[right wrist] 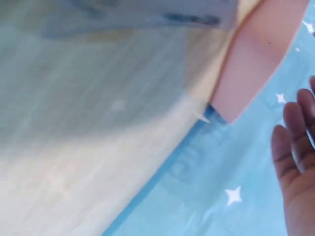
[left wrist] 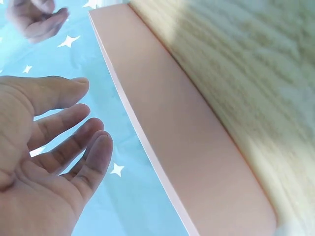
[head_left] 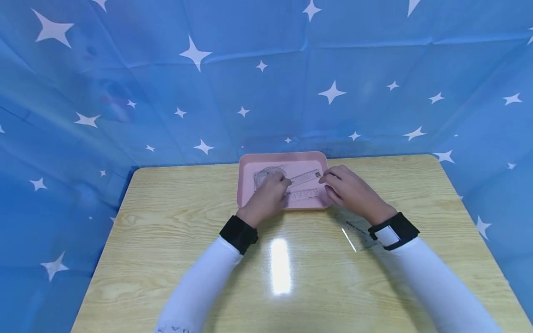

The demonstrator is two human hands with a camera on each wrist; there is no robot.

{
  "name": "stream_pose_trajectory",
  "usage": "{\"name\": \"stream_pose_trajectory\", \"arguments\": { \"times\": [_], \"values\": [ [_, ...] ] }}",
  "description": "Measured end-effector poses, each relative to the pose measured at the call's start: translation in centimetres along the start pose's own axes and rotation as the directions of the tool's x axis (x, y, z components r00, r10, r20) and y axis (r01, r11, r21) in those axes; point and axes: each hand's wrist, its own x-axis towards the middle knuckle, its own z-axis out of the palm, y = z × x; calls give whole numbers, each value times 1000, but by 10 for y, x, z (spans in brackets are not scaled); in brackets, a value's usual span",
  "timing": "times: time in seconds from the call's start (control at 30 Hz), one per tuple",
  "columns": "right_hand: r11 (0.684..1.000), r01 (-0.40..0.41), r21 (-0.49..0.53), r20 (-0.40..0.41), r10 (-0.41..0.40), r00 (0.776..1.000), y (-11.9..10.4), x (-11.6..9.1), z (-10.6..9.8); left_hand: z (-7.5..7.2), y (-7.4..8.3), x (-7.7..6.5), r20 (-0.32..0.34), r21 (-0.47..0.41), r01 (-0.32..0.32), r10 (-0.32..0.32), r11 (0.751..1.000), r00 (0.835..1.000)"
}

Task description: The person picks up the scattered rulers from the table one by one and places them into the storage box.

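A pink tray (head_left: 240, 182) stands at the back of the table. Inside it lie a clear protractor (head_left: 262, 175) on the left and two clear rulers, an upper ruler (head_left: 306, 177) and a lower ruler (head_left: 304, 194). My left hand (head_left: 268, 194) is over the tray, covering part of the protractor and the rulers' left ends. In the left wrist view its fingers (left wrist: 98, 152) are loosely bent, with nothing between them. My right hand (head_left: 350, 192) is at the tray's right rim, fingertips near the upper ruler's end. The right wrist view shows its fingers (right wrist: 283, 147) relaxed and holding nothing.
A clear flat plastic piece (head_left: 360, 236) with dark markings lies on the wooden table (head_left: 175, 240) under my right wrist. Behind the table hangs a blue cloth (head_left: 266, 92) with white stars. A bright light reflection falls on the tabletop in front of the tray.
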Motion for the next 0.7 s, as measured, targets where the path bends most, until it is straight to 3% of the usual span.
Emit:
{"name": "stream_pose_trajectory", "arguments": {
  "times": [0.33, 0.7],
  "values": [
    [1000, -6, -18, -14, 5, 1000, -11, -37, -10, -2, 14, -18, -60, -37, -17, 14, 999, 998],
    [992, -103, -76, 99, 110, 989, -11, -82, 5, -1, 20, -36, -97, -26, -53, 50, 998, 994]
  ]
}}
